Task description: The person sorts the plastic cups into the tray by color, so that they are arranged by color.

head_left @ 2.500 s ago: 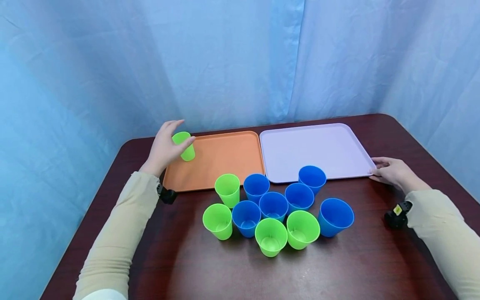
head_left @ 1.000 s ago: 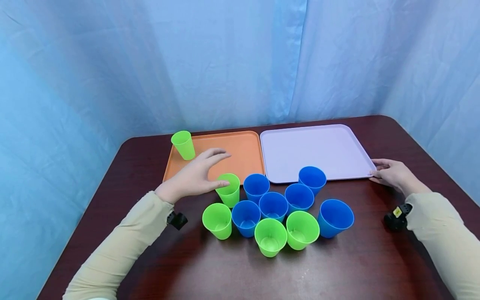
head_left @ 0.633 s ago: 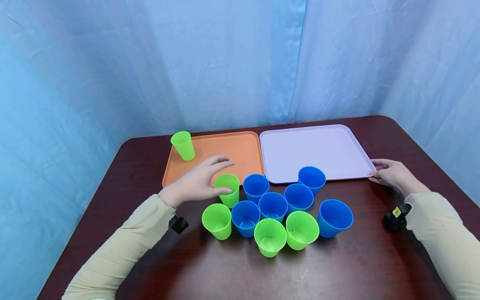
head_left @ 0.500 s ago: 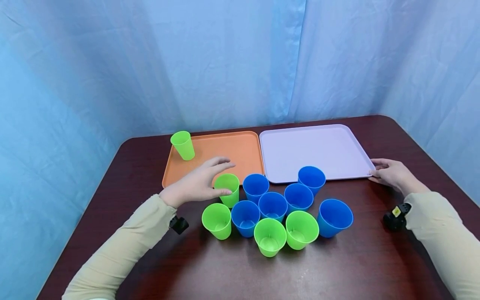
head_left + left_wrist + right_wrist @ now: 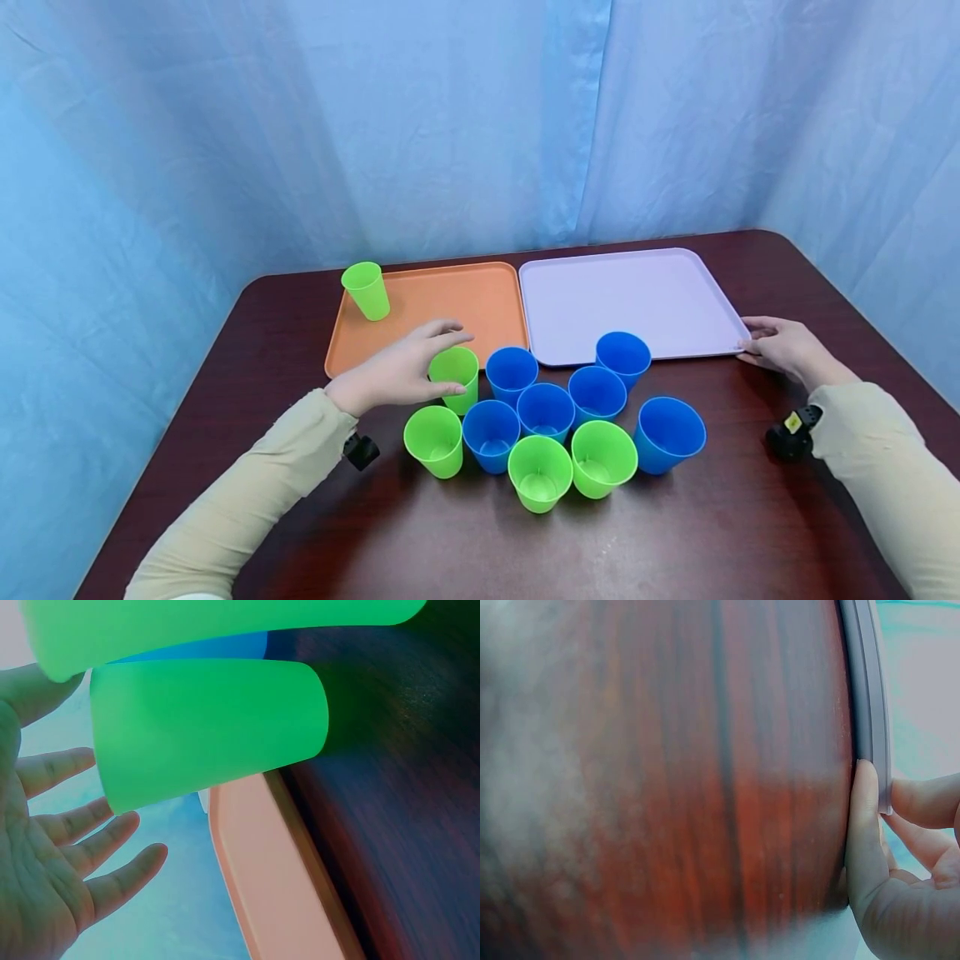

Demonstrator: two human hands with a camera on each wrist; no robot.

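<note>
My left hand [image 5: 401,367] reaches over the near edge of the orange tray [image 5: 480,304], thumb and fingers spread about the rim of a green cup [image 5: 465,367]. In the left wrist view, the fingers of that hand [image 5: 45,862] are stretched out at the mouth of the green cup [image 5: 210,731], and another green cup [image 5: 225,630] fills the top. At the near right corner of the lilac tray [image 5: 630,304], my right hand [image 5: 787,346] pinches the rim. The right wrist view has the tray's edge [image 5: 870,697] between thumb and finger.
One green cup [image 5: 367,292] stands on the orange tray's left end. Several blue cups [image 5: 546,412] and green cups [image 5: 540,475] stand close together in front of the trays on the dark wooden table [image 5: 480,558]. A pale blue curtain [image 5: 465,125] hangs behind.
My left hand has left the green cup on the orange tray and come right and nearer, to a green cup in the group. My right hand stays at the lilac tray's corner.
</note>
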